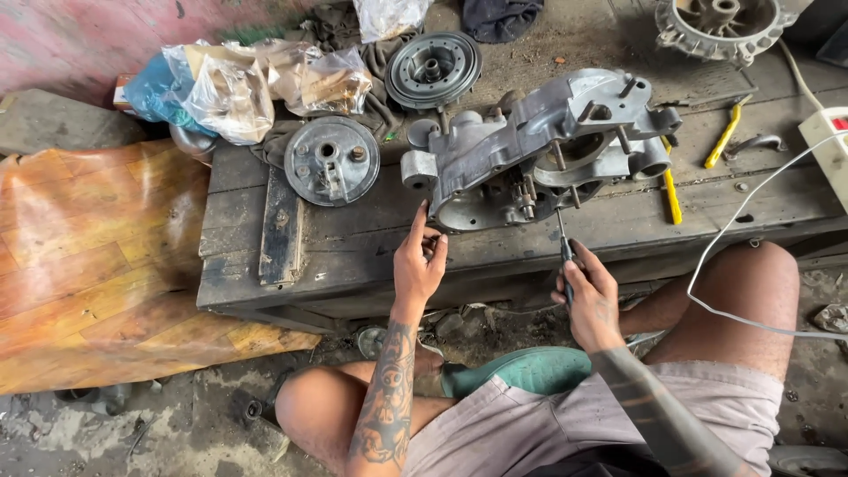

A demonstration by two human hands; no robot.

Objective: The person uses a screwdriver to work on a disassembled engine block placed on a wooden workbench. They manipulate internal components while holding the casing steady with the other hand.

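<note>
Two bare hands work at a grey engine case (539, 146) lying on its side mid-bench, its lower edge near the bench's front. Left hand (418, 261), fingers curled and pinching something small (can't tell what), touches the case's lower left corner. Right hand (587, 296) is closed round a screwdriver (563, 243), tip up against the case's underside.

Packages: crumpled clear plastic bags (265, 84) w/ tan contents, plus one blue bag (150, 88), heaped at the bench's back left. Another clear bag (389, 16) sits at top centre.

Case looks cast metal, dull silver, greasy, w/ studs and round bores showing.

Around it: round brake plate (332, 161) just left; ribbed pulley (433, 69) behind; yellow-handled pliers (726, 134) and a yellow-handled tool (672, 190) to the right; finned round casting (720, 26) at top right. White power strip (829, 146) at right edge; its white cord (724, 238) loops over the person's knee.

Bench (353, 256) is dark, worn wood; front strip betw. case and edge is open. Wood-pattern sheet (88, 265) lies left of it.
</note>
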